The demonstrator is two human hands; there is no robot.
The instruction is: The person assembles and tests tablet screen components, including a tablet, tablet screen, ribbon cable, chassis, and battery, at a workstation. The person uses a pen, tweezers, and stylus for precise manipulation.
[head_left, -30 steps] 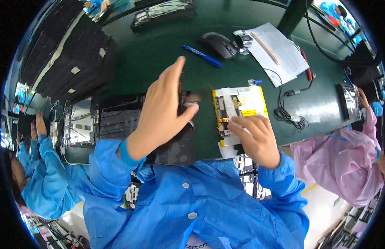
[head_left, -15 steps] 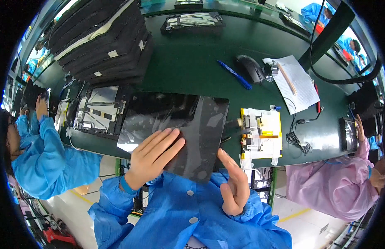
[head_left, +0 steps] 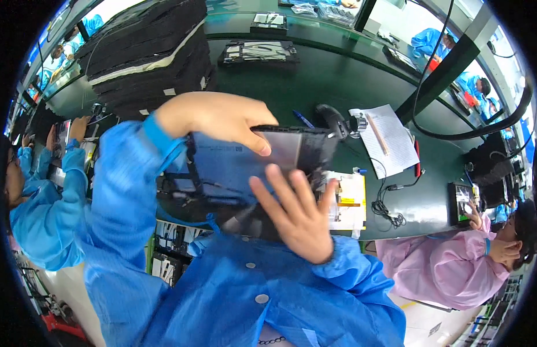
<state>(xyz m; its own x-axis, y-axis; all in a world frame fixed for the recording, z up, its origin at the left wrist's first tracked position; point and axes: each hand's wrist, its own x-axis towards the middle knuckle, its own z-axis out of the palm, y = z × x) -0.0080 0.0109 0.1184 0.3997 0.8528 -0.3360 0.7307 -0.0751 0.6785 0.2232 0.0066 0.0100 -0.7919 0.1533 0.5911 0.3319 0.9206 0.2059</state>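
A black-framed tablet screen panel (head_left: 219, 168) is raised at a tilt in front of me, its bluish-grey face with dark strips along the edges turned toward me. My left hand (head_left: 219, 118) reaches over its far edge and grips it, thumb on the near face. My right hand (head_left: 300, 220) is open, fingers spread, in front of the panel's right part; whether it touches the panel I cannot tell. Right of it lies a flat white and yellow-edged part (head_left: 352, 202) with tape and an orange strip, partly covered by my fingers. A blue wrist strap (head_left: 158, 136) circles my left wrist.
A tall stack of black trays (head_left: 147, 63) stands at the far left. Beyond lies an opened device (head_left: 259, 52). Right of centre are a mouse (head_left: 333, 120), a blue pen (head_left: 303, 119), paper (head_left: 390, 141) and a coiled cable (head_left: 384, 215). Co-workers sit on both sides.
The panel lay glossy side up under my left hand; now it is lifted and turned to its other face. My left hand moved to its far edge, my right hand inward, fingers spreading.
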